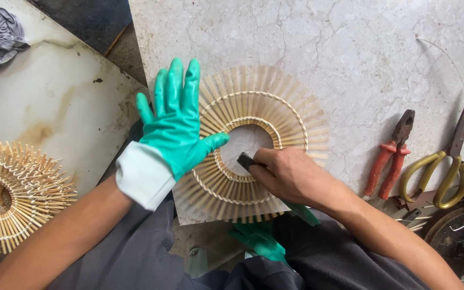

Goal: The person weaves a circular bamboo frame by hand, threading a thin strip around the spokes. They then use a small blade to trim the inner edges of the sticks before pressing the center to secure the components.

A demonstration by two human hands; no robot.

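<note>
Two hands work one round fan-like ring of pale bamboo slats (264, 115) lying on the marble worktop (350, 48): the green-gloved left hand (175, 123) presses flat, fingers spread, while the bare right hand (285, 174) grips a small dark tool (244, 160) at its inner binding. A finished-looking ring (12, 193) lies apart.

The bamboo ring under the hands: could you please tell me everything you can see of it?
The bamboo ring is a flat disc of pale thin sticks fanned outward around an open centre, bound by light cord in concentric rows. It lies flat on the stone slab, its near edge over the slab's border. The gloved left hand presses on its left side; the bare right hand holds a small dark tool at the inner rim.
</note>
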